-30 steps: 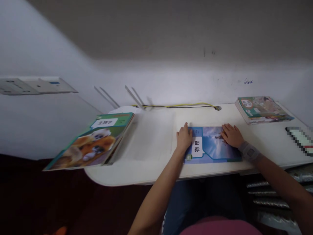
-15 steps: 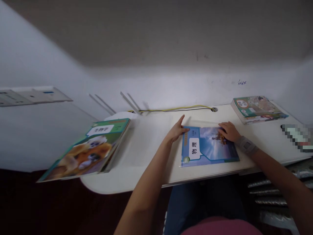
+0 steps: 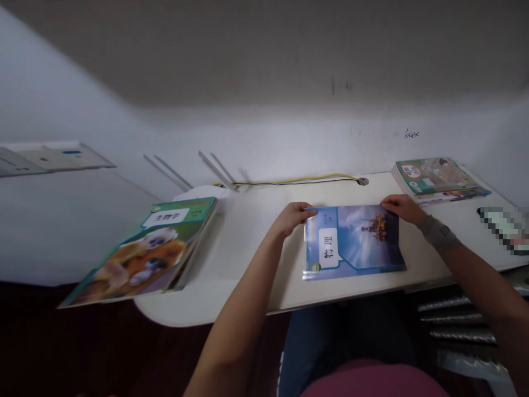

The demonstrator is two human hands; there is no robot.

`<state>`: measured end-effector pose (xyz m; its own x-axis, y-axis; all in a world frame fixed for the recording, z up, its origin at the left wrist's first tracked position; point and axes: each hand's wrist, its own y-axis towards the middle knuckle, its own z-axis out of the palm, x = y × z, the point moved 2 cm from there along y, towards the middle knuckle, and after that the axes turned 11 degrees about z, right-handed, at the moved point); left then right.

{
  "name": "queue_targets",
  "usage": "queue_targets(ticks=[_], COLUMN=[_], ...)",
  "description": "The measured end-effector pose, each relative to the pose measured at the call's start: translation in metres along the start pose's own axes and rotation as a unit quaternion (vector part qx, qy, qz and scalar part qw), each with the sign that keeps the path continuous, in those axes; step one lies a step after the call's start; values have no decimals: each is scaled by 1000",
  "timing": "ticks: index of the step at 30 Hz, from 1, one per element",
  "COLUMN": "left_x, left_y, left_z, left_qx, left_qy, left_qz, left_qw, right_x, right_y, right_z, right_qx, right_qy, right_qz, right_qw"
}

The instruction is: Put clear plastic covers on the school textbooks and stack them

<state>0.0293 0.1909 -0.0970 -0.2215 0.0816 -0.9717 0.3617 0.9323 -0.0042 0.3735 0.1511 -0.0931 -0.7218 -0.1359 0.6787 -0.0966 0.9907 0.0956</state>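
A blue physics textbook [image 3: 363,242] lies turned sideways before me on the white desk, its cover showing an oil rig and a white title box. My left hand [image 3: 294,216] pinches its far left corner, thumb on the cover. At the far right corner, my right hand [image 3: 400,208] grips the edge between thumb and fingers; a grey band circles that wrist. The book's far edge looks slightly raised, while its near edge rests close to the desk's front. Fingers under the book are hidden.
On the left, a stack topped by a green biology textbook [image 3: 152,248] overhangs the desk [image 3: 235,275]. More books [image 3: 440,176] are piled at the back right, near a pixelated object [image 3: 504,229]. A yellow and black cable [image 3: 289,181] runs along the wall into a hole.
My right hand has moved from lying on the cover to gripping the far right corner. My left fingers have closed on the left corner, and the far edge has lifted a little.
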Motion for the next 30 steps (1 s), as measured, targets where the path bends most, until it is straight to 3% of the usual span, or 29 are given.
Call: queue_targets(ticks=[3, 7, 11, 14, 16, 20, 22, 25, 30], left_x=[4, 9, 1, -12, -17, -12, -3, 6, 12], left_y=[2, 1, -3, -4, -5, -8, -9, -10, -10], left_z=[5, 11, 18, 38, 62, 110, 121, 124, 118], left_qx=[-13, -30, -59, -75, -46, 100, 115, 85, 71], left_qy=[60, 187, 322, 408, 451, 531, 549, 544, 527], left_qz=[-17, -38, -24, 27, 82, 165, 167, 189, 217], left_qw=[998, 981, 944, 909, 887, 825, 811, 813, 819], right_x=[-6, -19, -25, -23, -21, -10, 2, 28, 54], right_y=[11, 29, 39, 43, 43, 36, 27, 10, -15], right_z=[9, 29, 39, 41, 41, 36, 35, 47, 94], right_qx=[-14, -5, -1, 2, 7, -1, -28, -49, 12], right_qy=[8, -34, -94, -142, -173, -230, -255, -275, -277], right_qz=[68, 107, 122, 126, 128, 125, 111, 47, -94], right_qw=[998, 994, 988, 982, 977, 965, 960, 959, 956])
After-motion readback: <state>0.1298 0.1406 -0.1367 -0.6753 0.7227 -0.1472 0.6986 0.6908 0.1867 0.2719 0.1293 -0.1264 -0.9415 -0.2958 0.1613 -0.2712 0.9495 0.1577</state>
